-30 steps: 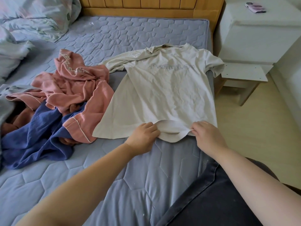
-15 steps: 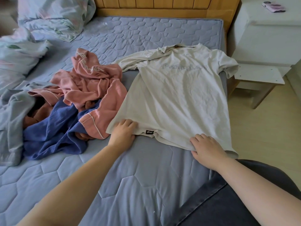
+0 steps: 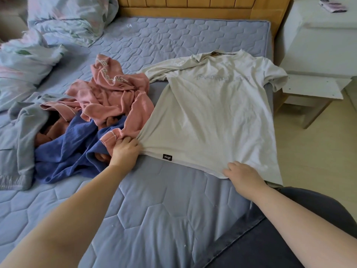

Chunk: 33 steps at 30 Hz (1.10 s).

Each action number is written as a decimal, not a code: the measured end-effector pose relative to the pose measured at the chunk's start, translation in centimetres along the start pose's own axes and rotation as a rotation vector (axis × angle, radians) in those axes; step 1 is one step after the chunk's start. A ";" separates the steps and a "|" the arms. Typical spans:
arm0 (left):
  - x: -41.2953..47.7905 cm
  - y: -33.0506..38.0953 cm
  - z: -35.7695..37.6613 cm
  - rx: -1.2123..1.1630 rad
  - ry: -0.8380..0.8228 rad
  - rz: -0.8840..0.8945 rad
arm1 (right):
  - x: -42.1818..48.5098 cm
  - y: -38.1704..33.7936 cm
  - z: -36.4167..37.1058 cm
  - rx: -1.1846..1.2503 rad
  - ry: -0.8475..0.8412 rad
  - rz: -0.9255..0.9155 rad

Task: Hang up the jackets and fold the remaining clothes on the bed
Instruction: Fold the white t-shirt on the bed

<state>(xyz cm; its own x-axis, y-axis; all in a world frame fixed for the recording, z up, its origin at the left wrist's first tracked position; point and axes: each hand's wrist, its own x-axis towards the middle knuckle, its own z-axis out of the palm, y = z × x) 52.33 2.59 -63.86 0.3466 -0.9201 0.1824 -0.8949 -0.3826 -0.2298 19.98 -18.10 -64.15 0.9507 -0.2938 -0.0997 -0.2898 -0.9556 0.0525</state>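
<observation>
Though illegible, black label (image 3: 167, 157) on T-shirt (image 3: 212, 117)

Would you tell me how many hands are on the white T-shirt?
2. The left hand grips the T-shirt at its corner beside the pink garment; the right hand holds the hem farther right.

The bed (image 3: 170, 219) had a blue quilted cover. A white T-shirt (image 3: 212, 117) lay spread flat on it. Touching the T-shirt's left side was a crumpled pink top (image 3: 116, 93), partly over a blue garment (image 3: 77, 149). Farther left of the T-shirt lay a grey garment (image 3: 21, 136), and up-left of its collar, bunched bedding (image 3: 71, 18).
</observation>
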 end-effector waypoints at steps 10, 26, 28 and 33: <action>4.6 17.7 -4.1 -0.190 -0.334 0.291 | -2.2 2.0 -0.2 0.467 0.078 0.412; 7.0 27.8 -4.6 -0.480 -0.438 0.510 | -6.4 7.2 -0.4 0.856 0.165 1.235; 7.5 27.5 -4.7 -0.464 -0.584 0.541 | -6.2 6.3 0.2 0.748 -0.150 1.141; 9.3 26.2 -6.2 -0.765 -0.810 0.384 | -5.3 6.3 0.8 0.637 0.253 1.071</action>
<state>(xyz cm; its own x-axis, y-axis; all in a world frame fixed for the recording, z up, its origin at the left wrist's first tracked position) 30.34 -15.52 -62.29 -0.1513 -0.8539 -0.4979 -0.8198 -0.1730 0.5459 13.04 -22.55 -64.10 0.1825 -0.9773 -0.1079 -0.8578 -0.1047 -0.5031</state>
